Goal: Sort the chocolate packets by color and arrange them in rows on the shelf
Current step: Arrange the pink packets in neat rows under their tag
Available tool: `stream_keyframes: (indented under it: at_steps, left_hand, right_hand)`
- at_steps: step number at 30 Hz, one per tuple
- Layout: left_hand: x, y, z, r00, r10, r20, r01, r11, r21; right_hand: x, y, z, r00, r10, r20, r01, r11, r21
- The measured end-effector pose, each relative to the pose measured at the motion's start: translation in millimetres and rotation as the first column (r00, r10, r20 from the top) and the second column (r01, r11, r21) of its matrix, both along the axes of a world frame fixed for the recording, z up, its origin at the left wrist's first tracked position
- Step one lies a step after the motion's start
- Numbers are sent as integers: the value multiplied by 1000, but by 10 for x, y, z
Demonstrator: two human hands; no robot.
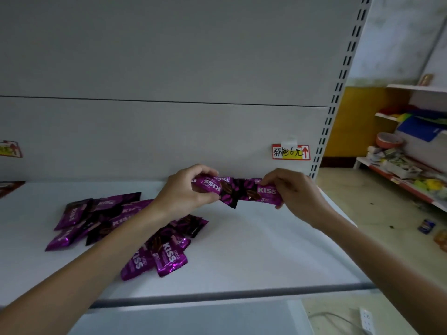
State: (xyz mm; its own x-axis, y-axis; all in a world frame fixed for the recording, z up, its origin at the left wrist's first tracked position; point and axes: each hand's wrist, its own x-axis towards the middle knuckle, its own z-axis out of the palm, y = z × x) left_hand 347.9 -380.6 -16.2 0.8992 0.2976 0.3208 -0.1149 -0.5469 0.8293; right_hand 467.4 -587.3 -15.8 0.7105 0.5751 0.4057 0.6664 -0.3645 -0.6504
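Above the rear of the white shelf (266, 250), close to the back panel (169, 136), both hands are occupied. The left hand (183, 189) curls its fingers round the first purple packet (212, 187). The right hand (297, 194) pinches the second purple packet (263, 192) at its outer end. The two packets meet end to end between the hands. Whether their dark crimped ends overlap or only touch cannot be determined. Both packets are held off the shelf surface.

Loose purple packets (101, 218) lie in an unsorted heap on the left half of the shelf, overlapping at mixed angles. A smaller cluster (162, 257) lies nearer the front edge. A brown packet (9, 187) shows at the far left edge. A price label (291, 152) is fixed to the back panel at the right.

Handling assessment: each packet appears to be light, thin foil film that is soft and easily creased. The glossy surface is likely to slip under a loose grip. The contents are probably brittle, so the middle should not be squeezed.

Recommended hold: pinch the flat crimped seal at either end, or support the long edges between thumb and fingers. Set each packet down flat and align it with its neighbour to form the row. Stacked packets may slide over one another.
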Motion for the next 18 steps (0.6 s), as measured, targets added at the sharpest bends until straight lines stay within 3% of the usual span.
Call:
stream_keyframes:
  at_steps: [5, 13, 16, 18]
  left_hand:
    - [274, -337, -22, 994, -86, -61, 93, 987, 130]
    - [534, -603, -117, 930, -240, -278, 326, 888, 325]
    - [574, -634, -181, 980, -88, -181, 178, 794, 581]
    - [548, -689, -186, 995, 10, -104, 59, 770, 635]
  right_hand:
    - [143, -369, -78, 995, -101, -24, 99, 992, -75]
    - [302, -688, -263, 979, -159, 129, 192, 933, -305]
    - [311, -698, -279, 975, -128, 184, 176, 945, -276]
    - [297, -692, -272, 974, -104, 202, 159, 948, -277]
